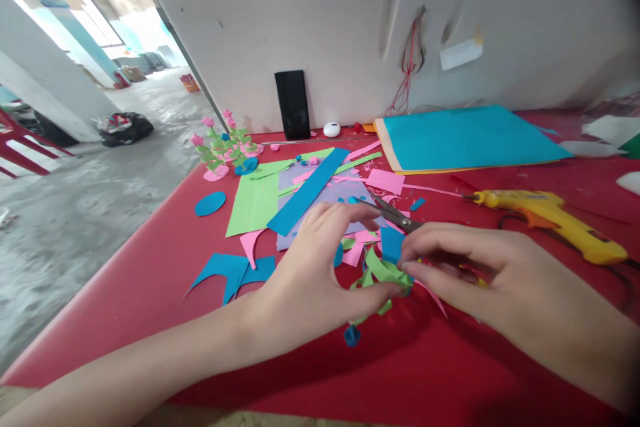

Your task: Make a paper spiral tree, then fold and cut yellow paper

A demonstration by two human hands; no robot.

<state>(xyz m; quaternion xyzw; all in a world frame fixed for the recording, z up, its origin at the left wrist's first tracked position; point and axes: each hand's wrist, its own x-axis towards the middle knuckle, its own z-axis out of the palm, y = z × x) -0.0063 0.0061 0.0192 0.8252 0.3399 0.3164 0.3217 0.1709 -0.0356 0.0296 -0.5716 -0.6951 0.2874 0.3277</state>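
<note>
A small paper flower with curled green paper leaves (383, 270) and a dark blue head (353, 335) hangs low over the red table. My right hand (465, 267) pinches the green end between thumb and fingers. My left hand (310, 273) curves around the near side, fingers spread apart, its thumb against the green paper. Dark scissors (400, 219) point left just behind my right hand; their handles are mostly hidden by it, so I cannot tell whether they are touched. Blue, pink and green paper scraps (355, 250) lie behind the flower.
A yellow glue gun (545, 213) lies to the right on the red table (125, 320). Blue sheets (470, 137) are stacked behind. Finished paper flowers (225, 143) stand at the back left. A black phone (293, 105) leans on the wall beside a white case (331, 129).
</note>
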